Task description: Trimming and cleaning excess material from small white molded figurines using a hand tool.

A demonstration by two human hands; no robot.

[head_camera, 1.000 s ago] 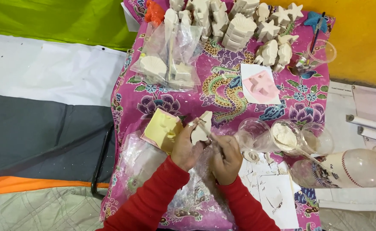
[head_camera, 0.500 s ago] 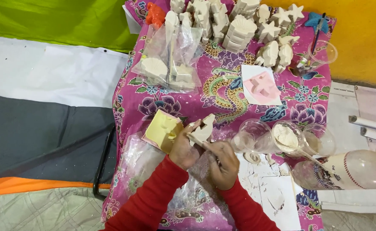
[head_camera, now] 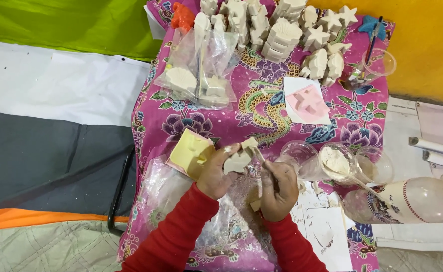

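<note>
Head camera looks down, and we see our two hands over a pink flowery cloth (head_camera: 201, 113). Both arms wear red sleeves (head_camera: 173, 236). Our left hand (head_camera: 215, 171) is closed around a small white plaster shape (head_camera: 239, 158). It holds the shape up just above the cloth, in front of us. Our right hand (head_camera: 278, 189) is curled tight around a thin stick tool (head_camera: 258, 153). The tip of the tool touches the plaster shape. The two hands are close together, side by side.

Just left of the left hand lies a yellow mold (head_camera: 190, 150) on the cloth. Under our hands is a crinkly clear plastic sheet (head_camera: 163, 194) with white dust and crumbs on it.

Right of the right hand stand clear plastic cups (head_camera: 302, 156). One cup (head_camera: 336, 160) has white powder in it. A clear bottle (head_camera: 408, 201) lies on its side near them.

Farther up the cloth sits a pink mold (head_camera: 307, 100) on a white square. Clear bags (head_camera: 198, 75) hold more white shapes. At the top edge stand many white plaster figures (head_camera: 282, 35), some like stars and shells. A small orange figure (head_camera: 182, 16) and a blue star (head_camera: 371, 24) are there too.
</note>
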